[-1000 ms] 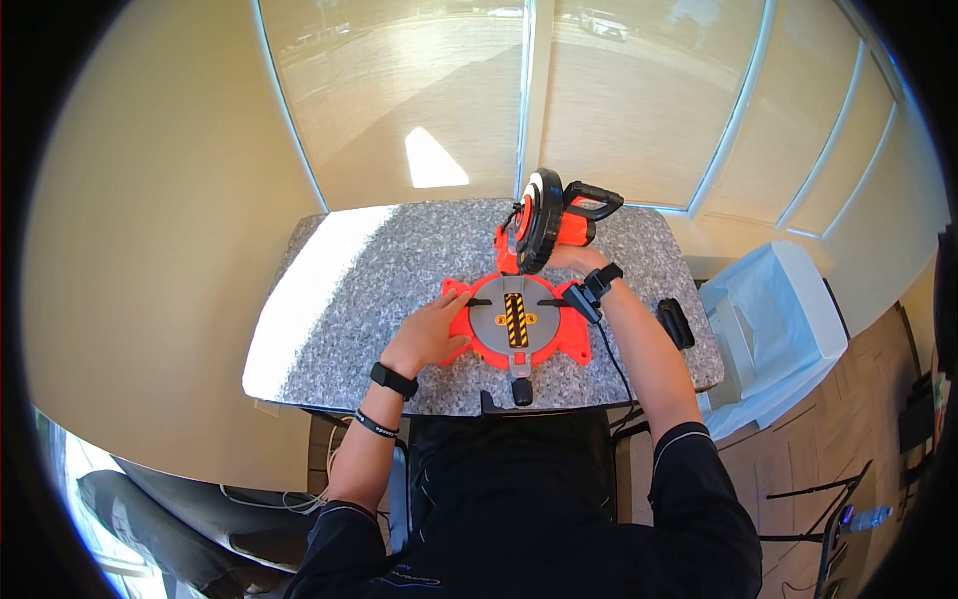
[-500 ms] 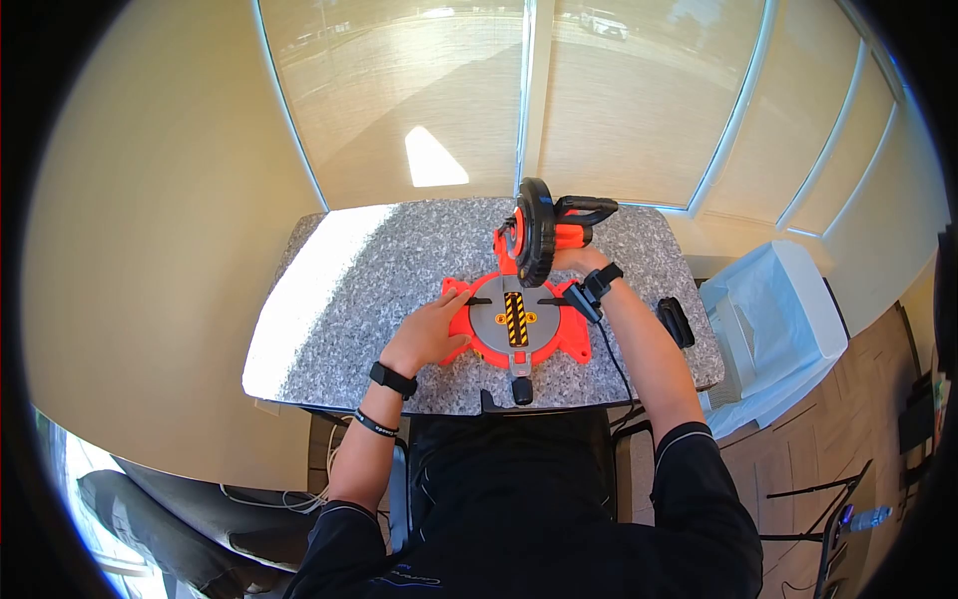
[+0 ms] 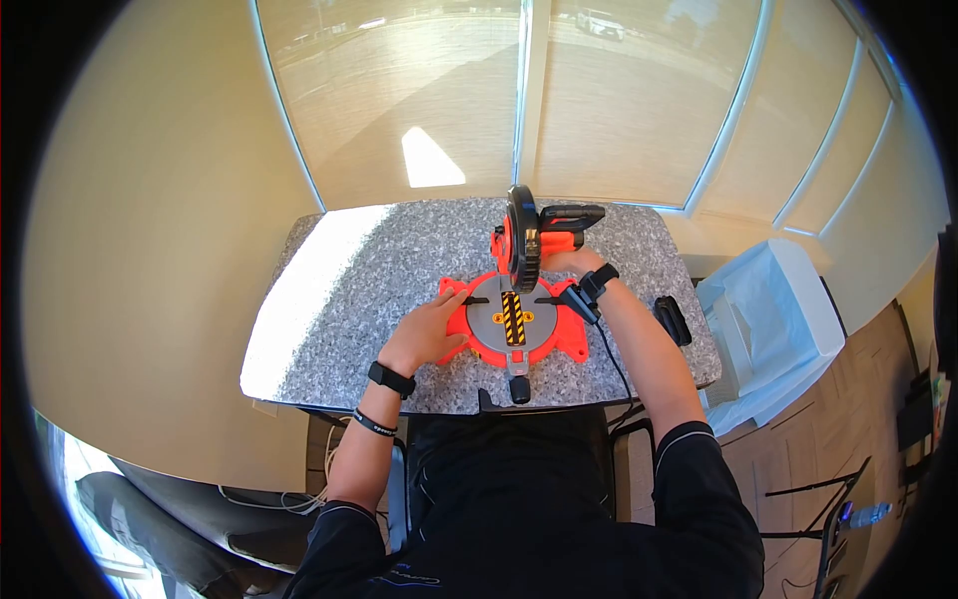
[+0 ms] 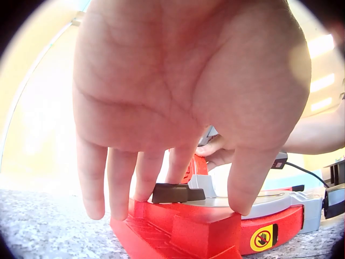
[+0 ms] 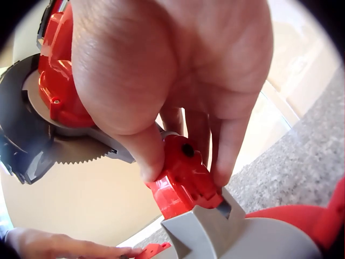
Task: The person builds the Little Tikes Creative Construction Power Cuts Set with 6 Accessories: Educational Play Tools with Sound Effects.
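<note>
A toy miter saw stands on the speckled table. Its round base (image 3: 484, 339) is grey and red, with a black-and-yellow striped strip down the middle. Above the base's back edge, the saw head (image 3: 521, 240) carries a black blade guard and a black handle (image 3: 574, 216). My left hand (image 3: 424, 329) lies on the base's left side, fingers straight and thumb spread, touching the red body (image 4: 183, 226). Behind the base, my right hand (image 3: 577, 263) grips the red pivot bracket (image 5: 183, 178), thumb on one side and fingers on the other. A toothed blade (image 5: 81, 151) shows beyond the right thumb.
To the right on the granite-patterned table (image 3: 329, 319) lies a black object (image 3: 672, 319). A bin with a pale blue liner (image 3: 768, 319) stands past the table's right edge. A cable (image 3: 621, 369) trails from the right wrist camera. Window shades rise behind the table.
The saw head has swung left and a little closer to me, turning its blade guard more edge-on. My left hand stays on the base; the right stays at the bracket.
</note>
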`<state>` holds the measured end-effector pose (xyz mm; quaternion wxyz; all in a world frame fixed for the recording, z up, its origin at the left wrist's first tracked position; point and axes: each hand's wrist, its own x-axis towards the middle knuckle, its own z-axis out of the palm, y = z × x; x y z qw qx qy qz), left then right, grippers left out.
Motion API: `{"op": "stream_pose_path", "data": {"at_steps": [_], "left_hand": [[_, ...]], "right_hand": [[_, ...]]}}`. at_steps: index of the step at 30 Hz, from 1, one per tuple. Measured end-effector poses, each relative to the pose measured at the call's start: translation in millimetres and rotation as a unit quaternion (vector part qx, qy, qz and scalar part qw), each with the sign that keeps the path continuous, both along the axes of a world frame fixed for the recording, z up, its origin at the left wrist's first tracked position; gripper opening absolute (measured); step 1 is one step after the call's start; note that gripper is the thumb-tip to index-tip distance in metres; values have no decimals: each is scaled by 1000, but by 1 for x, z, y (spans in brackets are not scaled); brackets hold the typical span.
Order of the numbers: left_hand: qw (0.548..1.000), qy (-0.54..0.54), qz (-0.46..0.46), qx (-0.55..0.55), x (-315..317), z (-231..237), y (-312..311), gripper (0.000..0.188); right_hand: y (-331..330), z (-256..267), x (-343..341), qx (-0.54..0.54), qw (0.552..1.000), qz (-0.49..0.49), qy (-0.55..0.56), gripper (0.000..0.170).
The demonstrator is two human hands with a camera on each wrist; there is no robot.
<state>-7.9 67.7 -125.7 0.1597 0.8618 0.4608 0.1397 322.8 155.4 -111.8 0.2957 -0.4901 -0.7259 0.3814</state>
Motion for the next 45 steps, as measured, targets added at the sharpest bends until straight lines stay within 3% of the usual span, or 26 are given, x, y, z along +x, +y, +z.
{"op": "stream_pose_path", "data": {"at_steps": [1, 2, 3, 5, 6, 24, 45], "left_hand": [[1000, -1, -4, 4, 0, -1, 0, 84], [1000, -3, -7, 8, -1, -1, 0, 84], [1000, -3, -7, 8, -1, -1, 0, 84], [1000, -5, -8, 12, -1, -1, 0, 84], [1000, -6, -8, 11, -1, -2, 0, 84], [1000, -11, -10, 23, 0, -3, -1, 82], [999, 11, 18, 24, 3, 5, -7, 82]], "right_hand": [[17, -34, 12, -29, 996, 14, 84, 27], [14, -33, 7, -59, 984, 28, 166, 29], [13, -29, 7, -58, 984, 28, 166, 29], [-26, 42, -26, -38, 992, -28, -117, 24], [-32, 48, -29, -36, 988, -34, -143, 25], [-22, 16, -34, -16, 986, 94, 139, 40], [-23, -1, -19, 23, 982, 120, 141, 53]]}}
